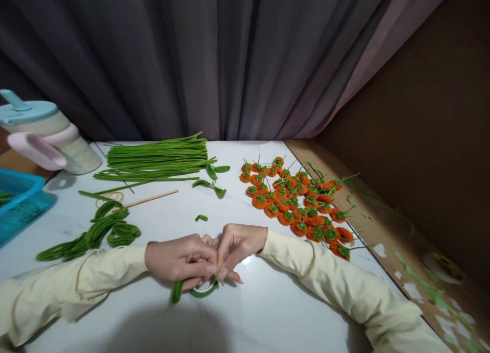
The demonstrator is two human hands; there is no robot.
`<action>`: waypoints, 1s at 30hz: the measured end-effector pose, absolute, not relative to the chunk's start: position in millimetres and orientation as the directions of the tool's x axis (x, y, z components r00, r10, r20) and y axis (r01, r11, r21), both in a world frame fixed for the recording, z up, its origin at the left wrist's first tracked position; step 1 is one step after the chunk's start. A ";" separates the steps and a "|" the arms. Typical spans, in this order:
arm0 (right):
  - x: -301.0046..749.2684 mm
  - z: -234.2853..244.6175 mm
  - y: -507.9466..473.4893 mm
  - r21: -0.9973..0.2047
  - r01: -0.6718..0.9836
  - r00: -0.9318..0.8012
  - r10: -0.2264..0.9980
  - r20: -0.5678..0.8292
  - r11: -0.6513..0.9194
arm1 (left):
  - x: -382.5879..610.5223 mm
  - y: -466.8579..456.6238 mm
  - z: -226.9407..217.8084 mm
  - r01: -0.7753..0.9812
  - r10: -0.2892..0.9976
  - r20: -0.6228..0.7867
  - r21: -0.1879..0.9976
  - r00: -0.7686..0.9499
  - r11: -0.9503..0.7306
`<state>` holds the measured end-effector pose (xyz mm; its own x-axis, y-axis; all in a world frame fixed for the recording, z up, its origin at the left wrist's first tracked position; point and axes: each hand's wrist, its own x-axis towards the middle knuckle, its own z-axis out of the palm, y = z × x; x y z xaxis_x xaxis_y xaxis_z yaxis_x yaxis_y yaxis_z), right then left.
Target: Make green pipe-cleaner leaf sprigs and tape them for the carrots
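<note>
Head view: a fair way in, I'd guess. A few dozen fuzzy orange puffs (pixel 298 205) with green tops are heaped on the right of the glossy white bench (pixel 268 312). A fat bundle of straight green stems (pixel 156 159) lies unused at the far side, with bent green loops (pixel 103 228) on the left. Near the middle, the left hand (pixel 179 258) is curled shut around a short green fuzzy piece (pixel 176 292). The right hand (pixel 237 245) pinches its fingertips against it, just over a thin green tape roll (pixel 204 290) lying flat. What it nips is too small to tell.
</note>
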<state>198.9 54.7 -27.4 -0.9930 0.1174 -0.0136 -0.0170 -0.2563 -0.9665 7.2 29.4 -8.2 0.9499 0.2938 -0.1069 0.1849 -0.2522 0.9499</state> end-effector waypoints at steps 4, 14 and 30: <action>197.6 -28.4 55.1 -0.955 -0.004 -0.998 0.065 -0.017 -0.297 | 9.5 27.5 -10.7 0.214 0.261 -0.181 0.971 0.948 -0.103; 206.8 -38.6 59.3 -0.939 -0.106 -0.955 0.298 0.003 -0.328 | -46.7 23.8 47.1 0.191 0.672 -0.135 0.981 0.728 -0.009; 194.2 -28.0 53.2 -0.935 -0.156 -0.899 0.438 0.001 -0.319 | -13.5 30.5 7.2 -0.087 0.869 -0.197 0.961 0.455 0.263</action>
